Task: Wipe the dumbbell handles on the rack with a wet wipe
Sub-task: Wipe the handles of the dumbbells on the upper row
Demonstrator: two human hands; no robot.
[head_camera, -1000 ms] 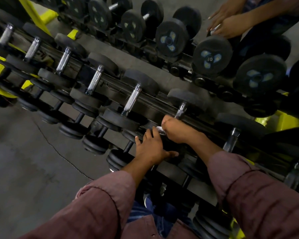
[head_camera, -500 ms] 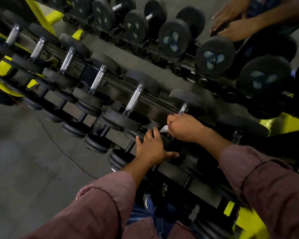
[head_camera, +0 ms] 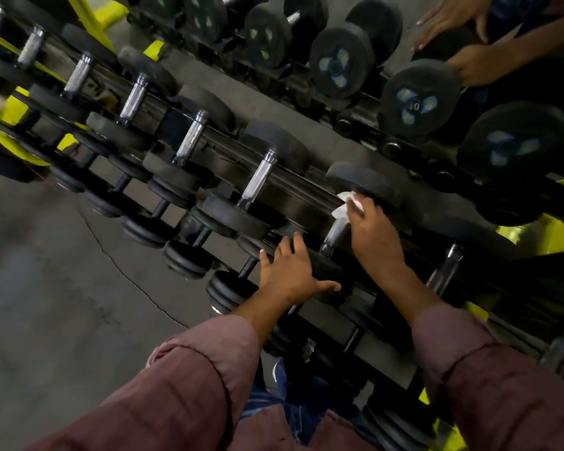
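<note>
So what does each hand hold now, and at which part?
The right hand holds a white wipe against the far end of a dumbbell handle. The left hand holds nothing; it rests flat on the near weight.

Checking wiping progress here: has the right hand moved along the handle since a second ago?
Yes. The right hand with the wipe has slid up the handle to the far weight head, while the left hand stays on the near one.
</note>
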